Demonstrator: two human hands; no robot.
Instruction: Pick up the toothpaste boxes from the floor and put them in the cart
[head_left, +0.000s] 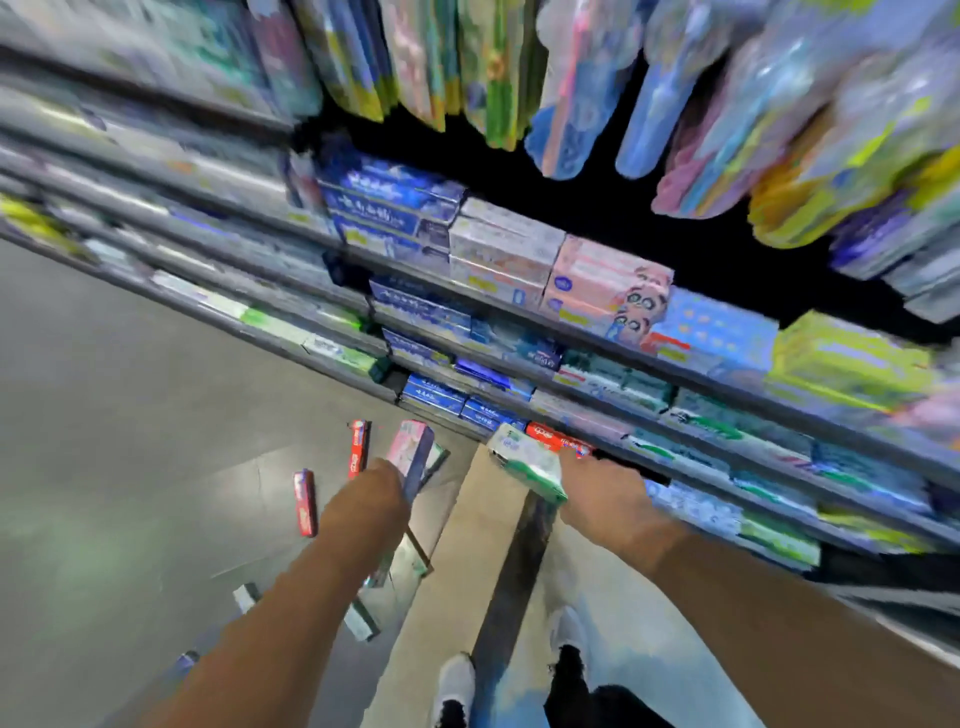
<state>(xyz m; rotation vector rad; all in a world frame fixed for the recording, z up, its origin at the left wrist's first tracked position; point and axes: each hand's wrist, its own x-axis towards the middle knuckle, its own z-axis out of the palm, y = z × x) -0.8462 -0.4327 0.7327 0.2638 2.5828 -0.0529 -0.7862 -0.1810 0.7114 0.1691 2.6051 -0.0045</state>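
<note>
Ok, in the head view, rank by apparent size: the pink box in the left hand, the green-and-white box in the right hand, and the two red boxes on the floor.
1. Green-and-white box
2. Pink box; close to the first, and motion blur makes that order unsure
3. The two red boxes look about alike, and lie farther off

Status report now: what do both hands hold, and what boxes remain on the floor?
Left hand grips pink box. Right hand grips green-white box. Two red boxes on floor. Cart not in view.

Shelves (597, 358) crowd right — floor (104, 415) open left.
</note>
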